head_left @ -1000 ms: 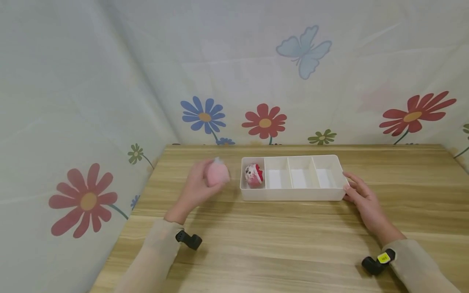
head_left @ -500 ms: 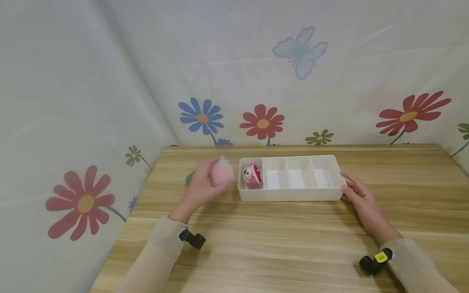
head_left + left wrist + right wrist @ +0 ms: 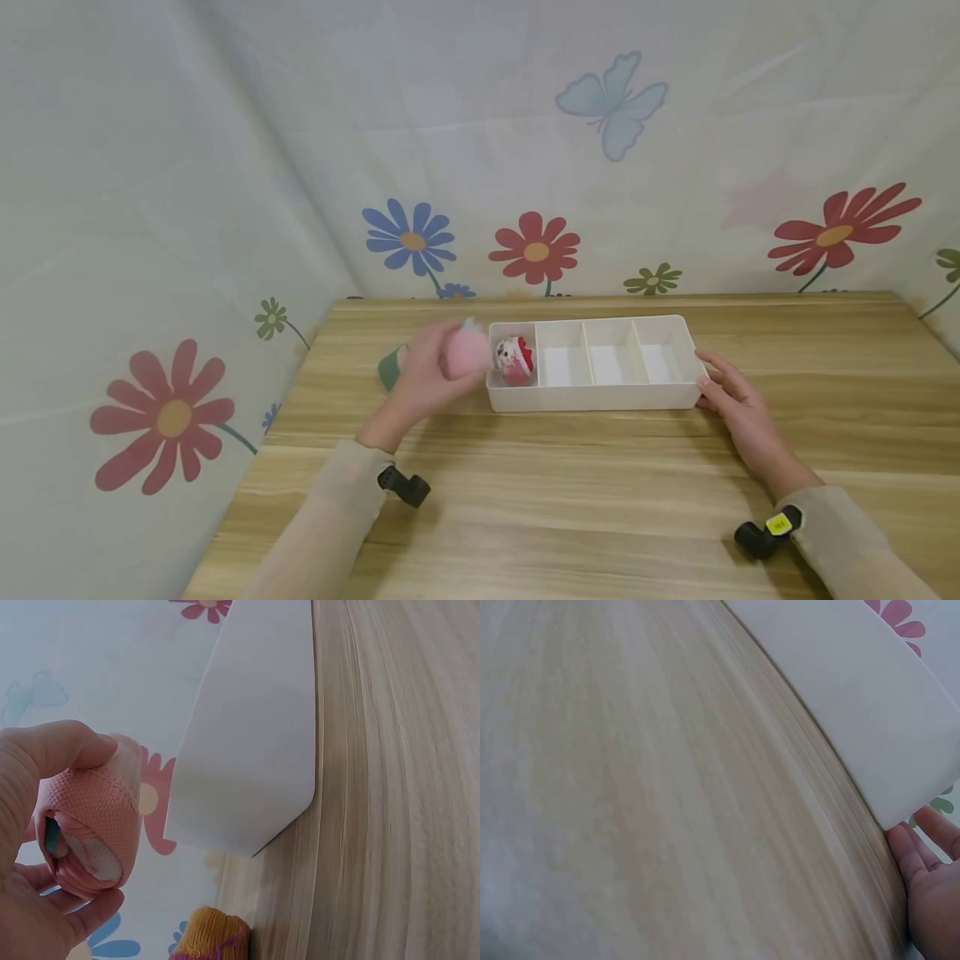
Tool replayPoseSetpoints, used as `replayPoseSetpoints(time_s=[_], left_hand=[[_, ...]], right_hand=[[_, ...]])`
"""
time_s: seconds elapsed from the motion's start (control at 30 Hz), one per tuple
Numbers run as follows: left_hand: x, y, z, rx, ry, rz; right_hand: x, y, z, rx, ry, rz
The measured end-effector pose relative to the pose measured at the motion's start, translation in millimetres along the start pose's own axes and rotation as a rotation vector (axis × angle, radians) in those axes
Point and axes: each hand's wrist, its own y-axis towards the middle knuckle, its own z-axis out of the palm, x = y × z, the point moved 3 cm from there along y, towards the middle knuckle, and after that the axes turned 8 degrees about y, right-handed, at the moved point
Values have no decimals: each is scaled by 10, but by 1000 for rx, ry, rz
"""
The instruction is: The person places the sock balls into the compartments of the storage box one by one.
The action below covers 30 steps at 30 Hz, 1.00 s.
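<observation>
My left hand [image 3: 423, 383] holds a pink rolled-up pair of socks [image 3: 467, 352] just off the left end of a white divided box [image 3: 600, 397]. In the left wrist view, thumb and fingers curve round the pink knit roll [image 3: 97, 817], apart from the box wall [image 3: 247, 735]. The box's leftmost compartment holds a red, white and pink patterned roll [image 3: 515, 360]. At the box's right end, my right hand [image 3: 742, 408] rests its fingers against the end wall. The right wrist view has those fingers [image 3: 907, 851] touching the box's lower corner [image 3: 877, 802].
A green roll [image 3: 390, 368] lies on the wooden table [image 3: 585, 500] behind my left hand, partly hidden. The left wrist view also has a mustard knit roll [image 3: 214, 934] with magenta marks. A flower-printed cloth [image 3: 450, 150] hangs behind the table.
My left hand has moved right with the pink socks, up to the box's left end. The green roll has come into sight behind it. The right hand stays at the box.
</observation>
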Motion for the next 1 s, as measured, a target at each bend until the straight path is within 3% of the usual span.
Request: replayPoseSetpoints(time_s=[0.13,0.37,0.7,1.0], left_hand=[[-47,19,43,8,-20,12],[-134,51,123,17,22,8],[-290,124,250,50,-77,31],[-367,178,304,63,-70,79]], right_hand=[[3,1,3,0,13,-6],[10,1,8,-3,0,-16],[15,2,4,-8,7,-18],[11,0,-1,-15,-13,-5]])
